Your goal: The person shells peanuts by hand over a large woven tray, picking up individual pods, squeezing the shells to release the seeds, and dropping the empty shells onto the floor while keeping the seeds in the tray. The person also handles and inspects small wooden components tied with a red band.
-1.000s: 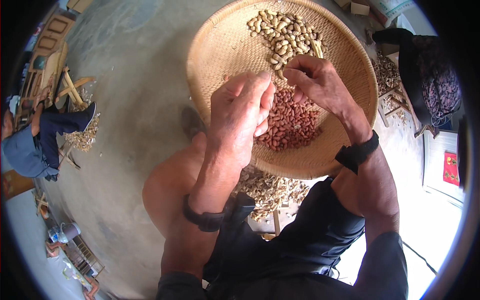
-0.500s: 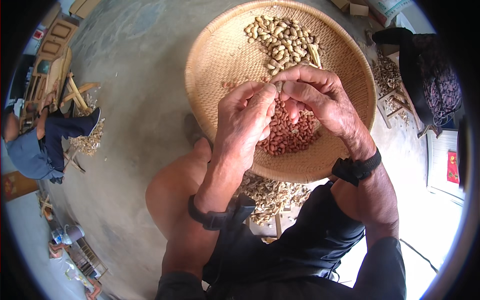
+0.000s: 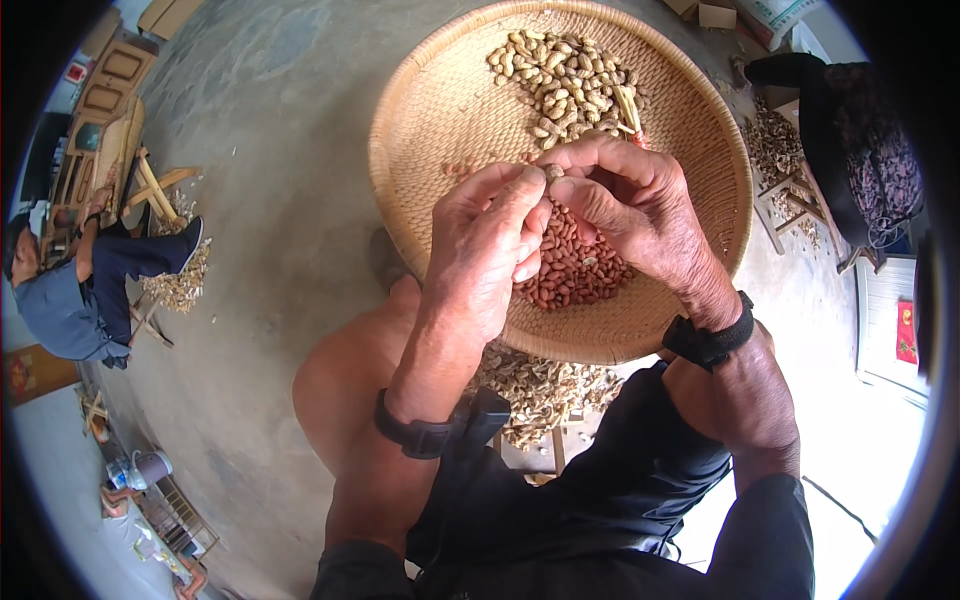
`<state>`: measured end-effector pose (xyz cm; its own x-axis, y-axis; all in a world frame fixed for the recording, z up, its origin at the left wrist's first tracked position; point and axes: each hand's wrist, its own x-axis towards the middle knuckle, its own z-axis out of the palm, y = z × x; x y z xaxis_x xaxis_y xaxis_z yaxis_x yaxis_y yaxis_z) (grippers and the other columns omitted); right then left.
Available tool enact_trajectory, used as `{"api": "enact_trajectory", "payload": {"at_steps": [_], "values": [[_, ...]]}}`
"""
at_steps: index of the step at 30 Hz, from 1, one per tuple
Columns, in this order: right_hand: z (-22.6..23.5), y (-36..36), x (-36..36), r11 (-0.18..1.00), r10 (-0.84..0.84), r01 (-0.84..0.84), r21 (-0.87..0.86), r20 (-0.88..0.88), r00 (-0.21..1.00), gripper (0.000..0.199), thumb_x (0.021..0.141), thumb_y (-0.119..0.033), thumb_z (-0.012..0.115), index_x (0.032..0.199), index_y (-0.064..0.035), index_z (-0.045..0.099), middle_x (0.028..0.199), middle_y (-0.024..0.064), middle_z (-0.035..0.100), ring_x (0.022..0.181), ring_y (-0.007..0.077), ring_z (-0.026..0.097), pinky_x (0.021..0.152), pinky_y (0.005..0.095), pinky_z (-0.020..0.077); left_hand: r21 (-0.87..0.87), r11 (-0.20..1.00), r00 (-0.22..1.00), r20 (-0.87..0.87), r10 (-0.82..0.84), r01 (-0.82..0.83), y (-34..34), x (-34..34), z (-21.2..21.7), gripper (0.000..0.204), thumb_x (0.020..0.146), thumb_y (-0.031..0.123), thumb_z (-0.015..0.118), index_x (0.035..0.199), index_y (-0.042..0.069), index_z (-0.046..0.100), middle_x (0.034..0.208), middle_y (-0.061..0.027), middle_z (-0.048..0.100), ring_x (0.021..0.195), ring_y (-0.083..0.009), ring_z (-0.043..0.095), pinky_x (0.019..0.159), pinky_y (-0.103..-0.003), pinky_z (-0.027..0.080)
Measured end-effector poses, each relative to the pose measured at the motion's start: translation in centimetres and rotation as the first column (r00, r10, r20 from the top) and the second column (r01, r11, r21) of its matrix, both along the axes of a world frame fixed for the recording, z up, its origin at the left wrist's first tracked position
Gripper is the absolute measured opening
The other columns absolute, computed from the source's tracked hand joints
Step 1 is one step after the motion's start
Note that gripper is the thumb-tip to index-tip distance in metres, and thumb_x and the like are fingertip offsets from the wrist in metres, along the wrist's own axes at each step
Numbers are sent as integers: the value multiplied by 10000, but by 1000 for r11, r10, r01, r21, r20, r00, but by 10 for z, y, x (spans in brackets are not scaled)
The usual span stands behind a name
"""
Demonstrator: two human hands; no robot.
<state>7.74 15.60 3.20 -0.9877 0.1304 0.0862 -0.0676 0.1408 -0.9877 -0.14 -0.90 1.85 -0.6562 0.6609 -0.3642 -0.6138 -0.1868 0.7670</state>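
Over a round woven basket [image 3: 425, 130], my left hand [image 3: 487, 235] and my right hand [image 3: 640, 215] meet at their fingertips. Both pinch a single peanut [image 3: 553, 172] between thumbs and forefingers, and most of it is covered by the fingers. Below my hands lies a heap of shelled red peanut kernels [image 3: 575, 270] in the near part of the basket. Unshelled peanuts [image 3: 570, 85] are piled at its far side, with a pale stick-like piece [image 3: 627, 105] beside them. A few loose kernels [image 3: 458, 169] rest left of my fingers.
Empty peanut shells [image 3: 545, 395] are heaped under the basket, between my knees. On the left a person [image 3: 65, 310] sits beside another shell pile [image 3: 180, 280]. Right of the basket stand a wooden stool frame [image 3: 790, 215] and a dark draped garment [image 3: 865, 160].
My hands have shifted slightly, and the peanut is turned a little between the fingertips. A red bit now shows beyond my right hand, and the seated person on the left has moved a little.
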Motion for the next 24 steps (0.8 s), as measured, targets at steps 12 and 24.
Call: {"api": "enact_trajectory", "payload": {"at_steps": [12, 24], "values": [[-6, -3, 1, 988, -21, 45, 148, -157, 987, 81, 1030, -30, 600, 1058, 31, 645, 884, 73, 732, 866, 132, 733, 750, 259, 603, 35, 998, 999, 7, -43, 43, -4, -1, -4, 151, 1038, 166, 581, 1092, 40, 643, 781, 2, 568, 581, -38, 459, 486, -194, 393], [-3, -6, 3, 961, -62, 112, 252, -200, 978, 76, 990, -40, 643, 951, 24, 643, 803, 77, 721, 791, 138, 735, 681, 273, 599, 55, 996, 997, 17, -76, 75, -2, -1, -10, 163, 1048, 202, 569, 1045, 53, 635, 754, -8, 564, 564, -47, 456, 477, -206, 385]]}}
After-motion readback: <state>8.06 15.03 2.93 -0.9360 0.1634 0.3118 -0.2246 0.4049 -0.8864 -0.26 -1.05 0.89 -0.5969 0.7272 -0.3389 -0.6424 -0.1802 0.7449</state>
